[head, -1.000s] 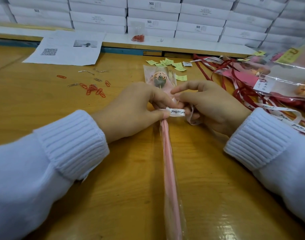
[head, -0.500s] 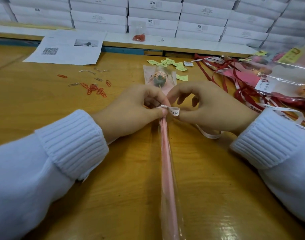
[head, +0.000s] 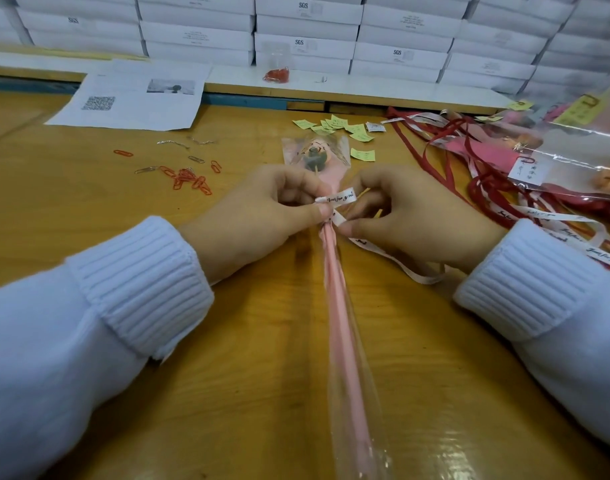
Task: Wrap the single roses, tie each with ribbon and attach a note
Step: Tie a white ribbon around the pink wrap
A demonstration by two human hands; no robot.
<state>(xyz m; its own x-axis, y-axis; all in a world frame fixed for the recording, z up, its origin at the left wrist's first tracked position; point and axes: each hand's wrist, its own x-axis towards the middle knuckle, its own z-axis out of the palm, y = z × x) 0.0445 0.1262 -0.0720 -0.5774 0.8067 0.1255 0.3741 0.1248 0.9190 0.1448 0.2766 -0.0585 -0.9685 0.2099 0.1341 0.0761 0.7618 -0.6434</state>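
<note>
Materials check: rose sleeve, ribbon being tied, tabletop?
The rose sleeve: clear glossy plastic film, likely cellophane; see-through, glare streaks; the pink liner inside looks like paper. The ribbon: white fabric, possibly satin; limp curl, printed black script. The tabletop: wood grain under glossy finish, varnish or laminate; bright reflections.

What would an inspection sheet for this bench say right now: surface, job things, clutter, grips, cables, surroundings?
Surface: glossy wooden table.
Job things: rose in a clear sleeve, lying lengthwise; white ribbon at the sleeve's neck; green notes beyond.
Clutter: paper clips and a printed sheet at left; spare ribbons and wrapped roses heaped at right.
Grips: left hand pinches the ribbon at the neck; right hand pinches it just below.
Cables: nothing seen.
Surroundings: white boxes stacked behind; cup of red clips on the ledge.
</note>
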